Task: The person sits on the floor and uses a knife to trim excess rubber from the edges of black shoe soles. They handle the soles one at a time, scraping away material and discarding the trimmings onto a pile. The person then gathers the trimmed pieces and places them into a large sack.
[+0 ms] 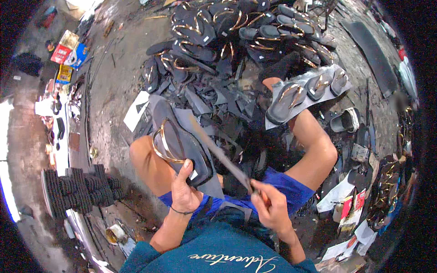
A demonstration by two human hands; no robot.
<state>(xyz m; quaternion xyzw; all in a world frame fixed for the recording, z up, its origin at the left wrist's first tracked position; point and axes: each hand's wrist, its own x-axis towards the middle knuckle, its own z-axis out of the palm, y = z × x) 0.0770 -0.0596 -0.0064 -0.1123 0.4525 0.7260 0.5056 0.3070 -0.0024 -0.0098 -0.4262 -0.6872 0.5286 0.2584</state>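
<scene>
My left hand is closed on the heel end of a dark flip-flop with a gold strap, its thumb on top by a small white label. Under the flip-flop, a grey sole sheet sticks out past its edge. In my closed right hand is the handle of a long-bladed knife. The blade slants up and left along the flip-flop's right side, slightly blurred. Whether it touches the sheet, I cannot tell. Another grey sheet with several gold-strapped sandals lies over my right leg.
A heap of gold-strapped sandals covers the floor ahead. Dark offcuts lie between my legs. Stacked black ridged soles stand at left. A lone sandal and a long dark strip lie to the right.
</scene>
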